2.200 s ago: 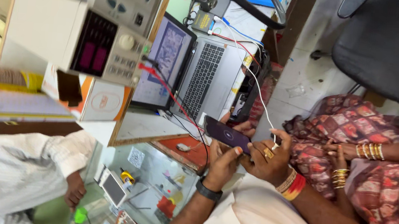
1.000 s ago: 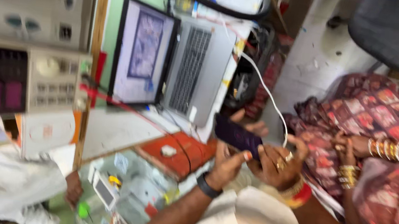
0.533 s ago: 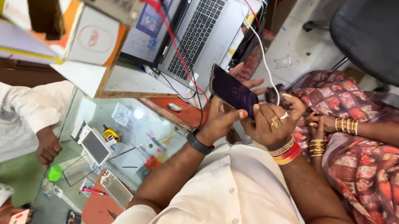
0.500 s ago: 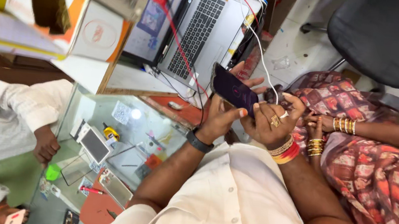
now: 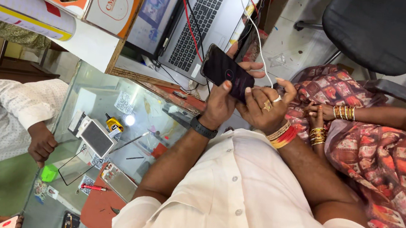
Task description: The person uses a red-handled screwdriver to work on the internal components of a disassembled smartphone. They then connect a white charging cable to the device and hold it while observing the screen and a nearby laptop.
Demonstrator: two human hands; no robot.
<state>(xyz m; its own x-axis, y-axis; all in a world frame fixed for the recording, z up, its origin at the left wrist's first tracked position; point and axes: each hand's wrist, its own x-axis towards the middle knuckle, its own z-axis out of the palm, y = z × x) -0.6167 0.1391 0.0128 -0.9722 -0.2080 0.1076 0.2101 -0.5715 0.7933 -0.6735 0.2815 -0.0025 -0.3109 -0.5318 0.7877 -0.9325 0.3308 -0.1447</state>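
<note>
Both my hands hold a dark smartphone up in front of my white shirt. My left hand, with a black band on the wrist, grips the phone from below, thumb on the screen. My right hand, with a ring and red and gold bangles, holds the phone's right end, fingertips on its edge. A white cable runs from the phone's end up towards the open grey laptop behind it.
A seated person in a red patterned dress, gold bangles on the wrist, is close on the right. A person in a white dotted shirt rests a fist at the glass counter, which bears phones and a red pen. A black chair stands behind.
The view has swung and drawn closer. My hands have kept hold of the phone throughout, and my right hand's fingers have shifted along its end.
</note>
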